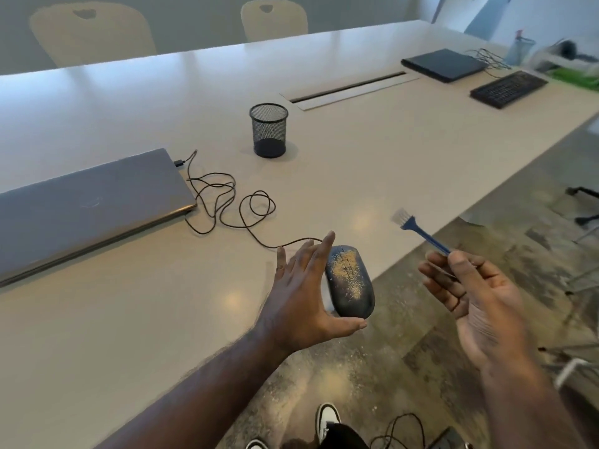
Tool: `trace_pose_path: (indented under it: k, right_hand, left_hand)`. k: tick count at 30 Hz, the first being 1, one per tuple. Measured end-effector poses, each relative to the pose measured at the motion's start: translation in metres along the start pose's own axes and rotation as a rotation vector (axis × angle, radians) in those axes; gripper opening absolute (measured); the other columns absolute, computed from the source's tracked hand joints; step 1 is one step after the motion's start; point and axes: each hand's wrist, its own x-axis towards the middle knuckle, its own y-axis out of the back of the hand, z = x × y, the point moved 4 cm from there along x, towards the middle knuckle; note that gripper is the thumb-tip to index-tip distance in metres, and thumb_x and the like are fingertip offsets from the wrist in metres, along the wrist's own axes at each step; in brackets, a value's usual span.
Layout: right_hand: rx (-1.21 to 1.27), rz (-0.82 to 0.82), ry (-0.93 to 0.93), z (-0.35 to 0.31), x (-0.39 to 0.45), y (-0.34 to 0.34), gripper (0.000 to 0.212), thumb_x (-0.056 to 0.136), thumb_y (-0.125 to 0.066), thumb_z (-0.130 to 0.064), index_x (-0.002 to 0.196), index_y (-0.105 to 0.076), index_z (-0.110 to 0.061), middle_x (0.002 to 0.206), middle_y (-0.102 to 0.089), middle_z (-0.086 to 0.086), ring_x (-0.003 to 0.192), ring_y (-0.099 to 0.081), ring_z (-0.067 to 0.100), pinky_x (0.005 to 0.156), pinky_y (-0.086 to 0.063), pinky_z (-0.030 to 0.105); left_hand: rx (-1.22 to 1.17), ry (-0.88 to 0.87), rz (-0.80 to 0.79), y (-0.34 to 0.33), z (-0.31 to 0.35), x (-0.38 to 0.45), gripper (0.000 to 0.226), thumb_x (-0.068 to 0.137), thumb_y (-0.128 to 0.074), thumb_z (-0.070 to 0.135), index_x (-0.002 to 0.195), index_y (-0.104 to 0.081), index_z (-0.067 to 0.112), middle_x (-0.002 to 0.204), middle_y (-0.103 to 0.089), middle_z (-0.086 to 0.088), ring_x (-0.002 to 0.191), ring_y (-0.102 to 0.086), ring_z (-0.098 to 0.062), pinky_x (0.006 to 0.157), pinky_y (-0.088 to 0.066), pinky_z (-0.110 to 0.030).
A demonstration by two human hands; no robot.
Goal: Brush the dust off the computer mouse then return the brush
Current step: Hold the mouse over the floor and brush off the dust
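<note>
Left hand (304,296) spread with straight fingers against the left side of the mouse (350,281), thumb under its near end, clasping nothing. Right hand (476,303) right of the mouse, pinching the blue brush (418,230) by its handle, bristles up and away, off the bench (113,319). Mouse near the bench's front edge, tan dust across its top. Cable (227,202) looping from the mouse back-left to a closed laptop (84,209). Mesh pen cup (269,129) well behind the mouse. Far back-right, a keyboard (509,89) and a second dark laptop (444,64).
</note>
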Motion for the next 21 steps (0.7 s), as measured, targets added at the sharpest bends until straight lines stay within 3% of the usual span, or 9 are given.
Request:
trace_pose_path:
  k: [6, 12, 17, 21]
  right_hand:
    - [-0.023, 0.035, -0.006, -0.010, -0.009, 0.032, 0.014, 0.077, -0.069, -0.019, 0.090, -0.066, -0.015, 0.089, -0.076, 0.012, 0.077, -0.077, 0.022, 0.064, -0.062, 0.026]
    - [-0.110, 0.010, 0.017, -0.025, -0.005, 0.052, 0.018, 0.077, -0.068, -0.019, 0.094, -0.069, -0.014, 0.080, -0.077, 0.010, 0.072, -0.076, 0.019, 0.063, -0.062, 0.025]
    - [-0.161, 0.014, 0.013, -0.038, -0.001, 0.076, 0.041, 0.065, -0.074, -0.036, 0.097, -0.071, -0.010, 0.083, -0.077, 0.013, 0.076, -0.077, 0.023, 0.066, -0.063, 0.028]
    - [-0.190, 0.014, 0.004, -0.044, 0.002, 0.096, 0.048, 0.063, -0.074, -0.038, 0.100, -0.070, -0.007, 0.084, -0.076, 0.016, 0.077, -0.076, 0.025, 0.067, -0.063, 0.028]
  left_hand:
    - [0.008, -0.032, -0.037, -0.018, 0.021, -0.004, 0.128, 0.061, -0.068, 0.079, 0.151, 0.016, 0.042, 0.163, -0.012, 0.005, 0.149, 0.005, -0.006, 0.116, 0.023, -0.036]
    - [0.031, -0.042, -0.040, -0.033, 0.044, 0.003, 0.128, 0.063, -0.070, 0.076, 0.146, 0.023, 0.047, 0.163, -0.010, 0.007, 0.144, 0.011, 0.002, 0.115, 0.025, -0.034]
    - [0.044, -0.040, -0.021, -0.051, 0.066, 0.010, 0.130, 0.062, -0.070, 0.076, 0.150, 0.018, 0.042, 0.163, -0.012, 0.004, 0.146, 0.007, -0.003, 0.116, 0.024, -0.036]
    - [0.069, -0.028, -0.006, -0.069, 0.084, 0.011, 0.131, 0.062, -0.070, 0.078, 0.149, 0.021, 0.042, 0.163, -0.010, 0.005, 0.150, 0.006, -0.008, 0.119, 0.020, -0.040]
